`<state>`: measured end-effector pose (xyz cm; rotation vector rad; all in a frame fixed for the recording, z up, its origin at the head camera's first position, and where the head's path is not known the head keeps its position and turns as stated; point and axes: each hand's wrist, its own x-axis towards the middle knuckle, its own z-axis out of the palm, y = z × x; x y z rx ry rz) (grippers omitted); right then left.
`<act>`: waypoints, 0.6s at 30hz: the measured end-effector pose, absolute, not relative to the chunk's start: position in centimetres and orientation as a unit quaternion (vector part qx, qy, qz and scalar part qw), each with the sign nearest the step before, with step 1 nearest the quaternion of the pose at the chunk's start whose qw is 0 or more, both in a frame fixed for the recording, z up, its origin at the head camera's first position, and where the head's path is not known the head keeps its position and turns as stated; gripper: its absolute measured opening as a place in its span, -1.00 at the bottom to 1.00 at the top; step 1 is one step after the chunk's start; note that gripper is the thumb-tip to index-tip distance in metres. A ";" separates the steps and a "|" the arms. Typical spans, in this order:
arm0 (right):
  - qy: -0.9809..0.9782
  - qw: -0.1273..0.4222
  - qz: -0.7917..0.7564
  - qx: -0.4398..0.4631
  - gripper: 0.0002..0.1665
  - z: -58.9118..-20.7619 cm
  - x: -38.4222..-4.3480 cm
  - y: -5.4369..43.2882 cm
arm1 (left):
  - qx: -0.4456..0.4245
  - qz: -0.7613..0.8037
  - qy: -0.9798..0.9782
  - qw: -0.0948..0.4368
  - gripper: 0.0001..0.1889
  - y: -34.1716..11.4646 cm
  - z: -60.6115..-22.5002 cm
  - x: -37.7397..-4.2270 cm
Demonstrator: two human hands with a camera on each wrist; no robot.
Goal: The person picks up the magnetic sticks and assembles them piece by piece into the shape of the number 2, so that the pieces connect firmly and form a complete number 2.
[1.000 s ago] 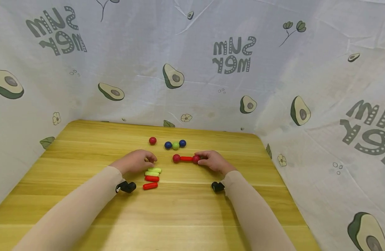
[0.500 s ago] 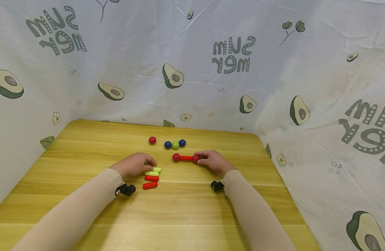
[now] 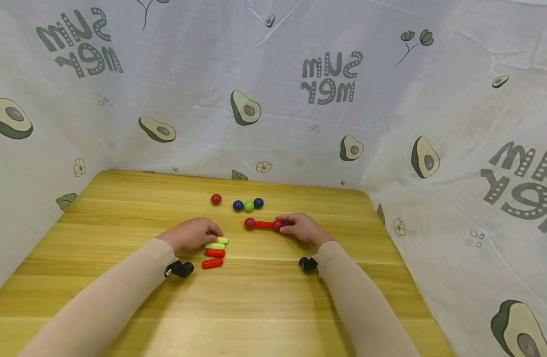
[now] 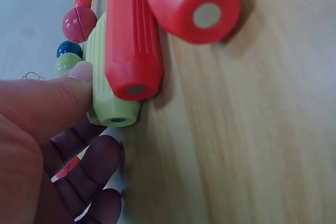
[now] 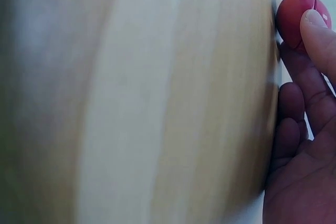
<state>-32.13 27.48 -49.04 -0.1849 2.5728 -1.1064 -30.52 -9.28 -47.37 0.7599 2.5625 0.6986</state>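
In the head view my left hand (image 3: 191, 234) is at the left end of the farther yellow-green rod (image 3: 222, 241), pinching it between thumb and fingers. Right against that rod lies another yellow-green rod (image 3: 215, 246), followed by a red rod (image 3: 215, 253) and, slightly apart, a second red rod (image 3: 212, 263). The left wrist view shows the thumb beside ribbed yellow-green plastic (image 4: 116, 111), partly hidden by a red rod. My right hand (image 3: 302, 229) grips the right-hand red ball (image 5: 294, 19) of a dumbbell shape: a red rod (image 3: 263, 224) with another red ball (image 3: 249, 223) at its left end.
Behind the hands, a blue ball (image 3: 238, 206), a green ball (image 3: 248, 206) and another blue ball (image 3: 258, 203) sit in a row. A single red ball (image 3: 216, 199) is to their left. Printed cloth (image 3: 291, 144) surrounds the wooden table (image 3: 255, 307) at the back and sides.
My left hand has come down slightly toward the yellow-green rods, and its thumb and fingers have closed on the farther one. The right hand keeps its grip on the red ball.
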 end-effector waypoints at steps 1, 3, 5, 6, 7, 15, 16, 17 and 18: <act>0.903 0.167 -0.390 -0.065 -0.50 -49.1 -32.1 27.5 | 0.271 0.245 0.911 0.190 -0.77 -9.3 -47.3 -30.5; 0.903 0.168 -0.391 -0.064 -0.49 -49.1 -32.1 27.5 | 0.272 0.239 0.912 0.191 -0.76 -9.2 -47.2 -30.4; 0.901 0.170 -0.395 -0.062 -0.49 -49.1 -32.2 27.5 | 0.271 0.233 0.914 0.191 -0.75 -9.0 -47.2 -30.4; 0.900 0.171 -0.396 -0.062 -0.48 -49.1 -32.2 27.6 | 0.271 0.229 0.915 0.191 -0.75 -9.0 -47.2 -30.4; 0.900 0.172 -0.397 -0.063 -0.48 -49.1 -32.2 27.6 | 0.272 0.226 0.916 0.190 -0.75 -9.0 -47.1 -30.3; 0.898 0.176 -0.398 -0.068 -0.46 -49.0 -32.1 27.7 | 0.255 0.222 0.922 0.190 -0.76 -8.6 -47.0 -30.3; 0.898 0.176 -0.398 -0.067 -0.46 -49.0 -32.1 27.7 | 0.256 0.219 0.923 0.188 -0.76 -8.6 -47.0 -30.3; 0.898 0.176 -0.398 -0.068 -0.47 -49.0 -32.1 27.7 | 0.257 0.216 0.923 0.187 -0.76 -8.5 -47.0 -30.4; 0.898 0.175 -0.397 -0.067 -0.47 -49.0 -32.1 27.7 | 0.257 0.214 0.924 0.185 -0.76 -8.5 -46.9 -30.4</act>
